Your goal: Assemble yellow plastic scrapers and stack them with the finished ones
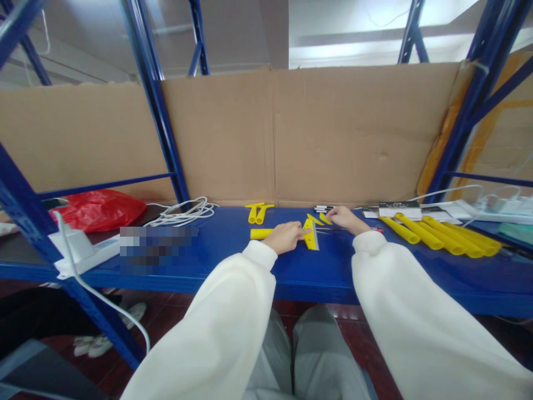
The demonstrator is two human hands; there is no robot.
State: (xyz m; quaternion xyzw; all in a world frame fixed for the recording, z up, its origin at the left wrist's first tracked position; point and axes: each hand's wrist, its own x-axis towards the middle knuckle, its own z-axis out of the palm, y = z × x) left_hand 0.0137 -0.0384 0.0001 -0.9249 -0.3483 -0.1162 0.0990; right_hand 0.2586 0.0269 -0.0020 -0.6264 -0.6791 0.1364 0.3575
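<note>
My left hand (285, 237) is wrapped around a yellow squeegee (310, 234) that lies sideways just above or on the blue tabletop. Its round handle end sticks out to the left of the hand, and a pale blade strip edges its wide head on the right. My right hand (345, 218) is curled, its fingertips pinching at a small flat yellow piece (325, 219) on the tabletop. Another slim yellow piece (315, 220) lies beside it. Under the right wrist runs a thin screwdriver (377, 229) with a red handle end.
Two yellow T-shaped squeegees (256, 214) stand at the back. Several yellow tube handles (441, 236) lie on the right, near a black-and-white box (400, 209). At left are a white cable coil (183, 212), a red bag (102, 210) and a power strip (94, 258). Cardboard (333, 133) walls the back.
</note>
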